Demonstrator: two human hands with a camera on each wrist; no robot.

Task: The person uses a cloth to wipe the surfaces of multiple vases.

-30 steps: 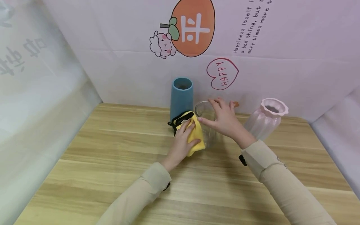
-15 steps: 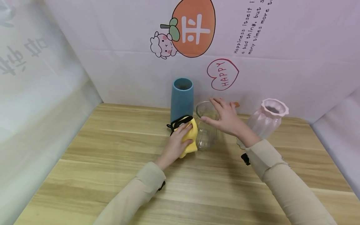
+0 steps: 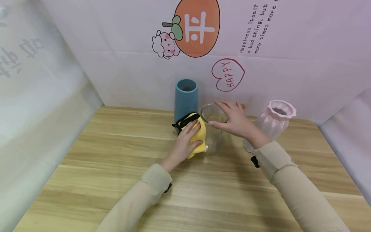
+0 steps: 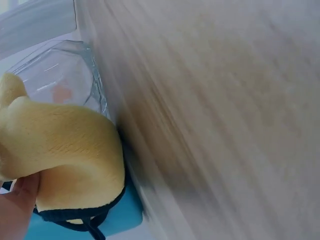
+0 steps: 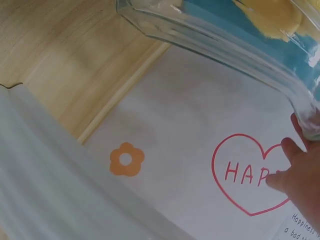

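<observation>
A clear glass vase (image 3: 213,139) stands upright on the wooden table, between a blue vase and a pink one. My right hand (image 3: 237,121) holds it by the rim, thumb on the near side and fingers over the far side. In the right wrist view the fingers touch the neck of the glass vase (image 5: 220,42). My left hand (image 3: 184,145) grips a yellow cloth (image 3: 200,138) with black edging against the left side of the glass. Bunched folds of the cloth (image 4: 80,137) show in the left wrist view, hiding part of the glass.
Close behind the cloth stands a tall blue vase (image 3: 186,101). A pink fluted vase (image 3: 272,120) is to the right, partly behind my right wrist. A white printed backdrop (image 3: 130,77) rises at the table's back edge. The wooden table (image 3: 116,180) extends toward me.
My left hand with the cloth shifted down and left along the glass, then back up and slightly right. The right hand stays at the rim with little movement.
</observation>
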